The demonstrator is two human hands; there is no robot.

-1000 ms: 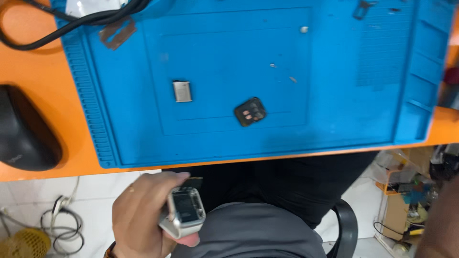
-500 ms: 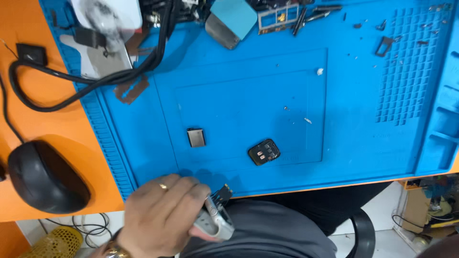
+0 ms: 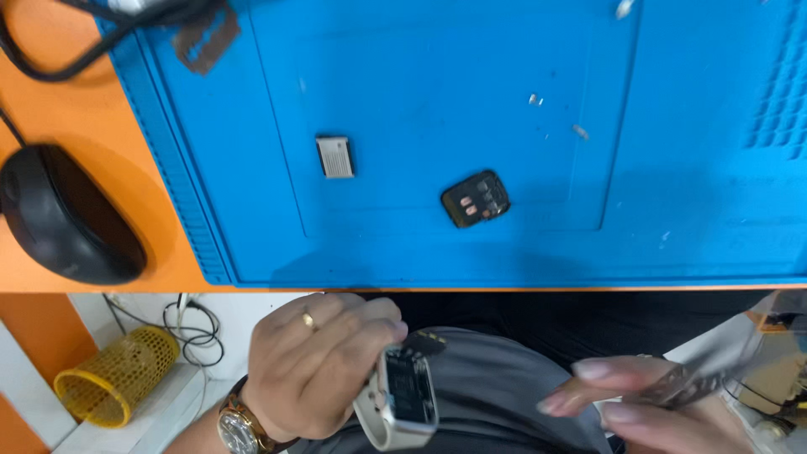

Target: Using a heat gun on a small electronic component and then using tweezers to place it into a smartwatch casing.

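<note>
Gripping an opened smartwatch case (image 3: 402, 402) below the table edge, the left hand (image 3: 315, 370) wraps its fingers around the silver housing and holds it over the lap, with the exposed dark interior facing the camera. A small dark flap (image 3: 423, 341) projects from the upper edge of the case, just beside the fingertips. The left hand carries a ring on one finger and a gold-coloured wristwatch (image 3: 239, 429) on the wrist. The right hand (image 3: 664, 403) sits to the right of the case, apart from it, with thumb and forefinger pinched on a thin metal tool (image 3: 685, 385); motion blur prevents identification of the tool type. On the orange table (image 3: 76, 109) lies a blue work mat (image 3: 672, 185). Near the centre of the mat rests a small dark square component (image 3: 476, 199) with its contacts facing up. To its left, well apart, lies a small grey rectangular part (image 3: 335, 157). Several tiny pale fragments (image 3: 580, 131) are scattered on the mat above and to the right of the dark component. A flat metal scraper piece (image 3: 206, 42) rests at the upper left corner of the mat, beside a black cable (image 3: 50, 67). A black computer mouse (image 3: 67, 217) sits on the bare table left of the mat. On the floor below stands a yellow mesh basket (image 3: 118, 374).
</note>
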